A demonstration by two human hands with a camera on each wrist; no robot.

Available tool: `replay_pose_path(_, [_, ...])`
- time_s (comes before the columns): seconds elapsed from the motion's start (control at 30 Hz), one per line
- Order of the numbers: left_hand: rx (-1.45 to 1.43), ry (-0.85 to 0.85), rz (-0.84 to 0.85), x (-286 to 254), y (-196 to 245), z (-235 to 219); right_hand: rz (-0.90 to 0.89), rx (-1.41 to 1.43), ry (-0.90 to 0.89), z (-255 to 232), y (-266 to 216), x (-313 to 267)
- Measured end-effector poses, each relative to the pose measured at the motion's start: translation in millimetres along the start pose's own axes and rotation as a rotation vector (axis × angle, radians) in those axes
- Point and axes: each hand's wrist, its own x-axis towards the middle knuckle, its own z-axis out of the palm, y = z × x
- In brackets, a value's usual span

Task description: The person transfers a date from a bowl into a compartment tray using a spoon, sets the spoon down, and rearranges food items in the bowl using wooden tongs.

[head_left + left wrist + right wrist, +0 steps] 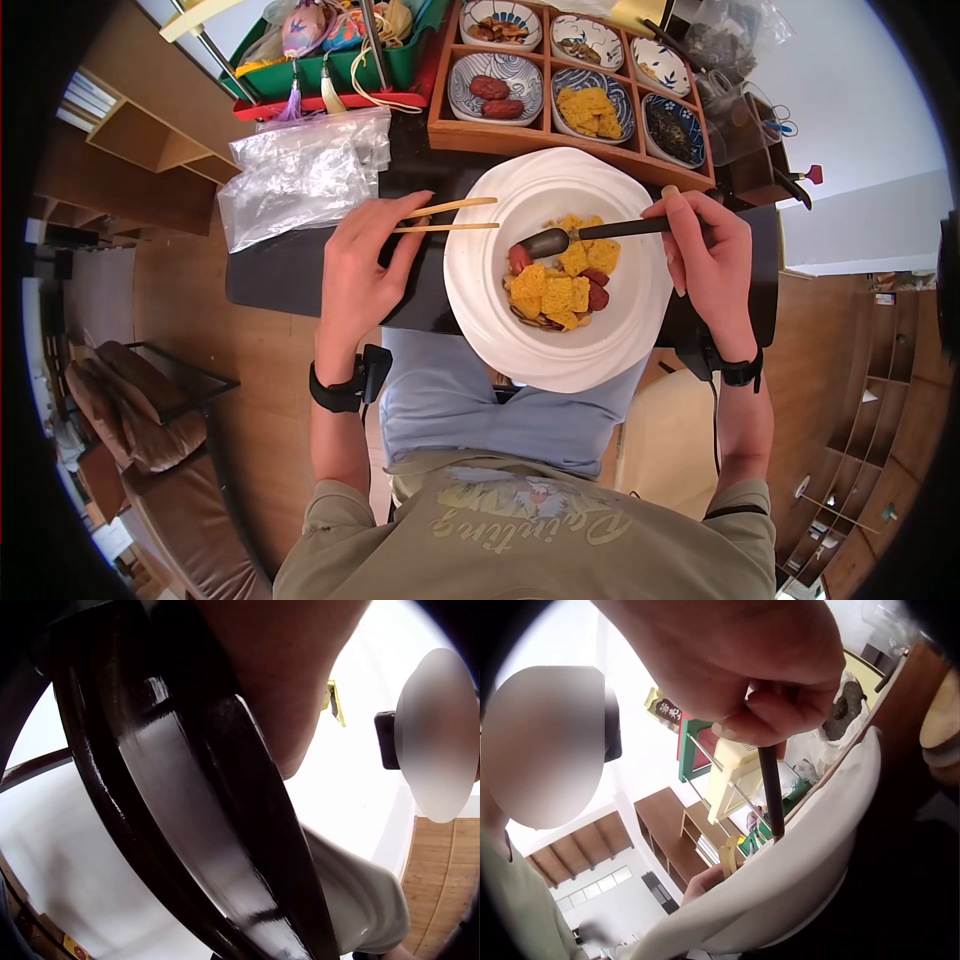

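The right hand (712, 262) grips a dark spoon (590, 236) lying crosswise, bowl pointing left into the white bowl (480, 290); the left hand (362, 268) pinches chopsticks (452, 217) pointing right.

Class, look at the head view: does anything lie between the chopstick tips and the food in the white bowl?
Nothing visible does. The chopsticks, held by the left hand, point over the white bowl rim; only bare bowl separates them from the food. The spoon enters from the opposite side.

A dark table (300, 275) bears a white bowl (480, 290), plastic bags (300, 175) and a wooden tray (445, 135)
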Motion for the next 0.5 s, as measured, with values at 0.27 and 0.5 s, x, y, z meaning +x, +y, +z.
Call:
replay_pose_path(0.27, [0.005, -0.006, -0.001, 0, -1, 0, 0.11, -0.015, -0.075, -4, 7, 1])
replay_pose_path(0.5, [0.002, -0.003, 0.009, 0, -1, 1, 0.081, 0.008, -0.118, -13, 6, -6])
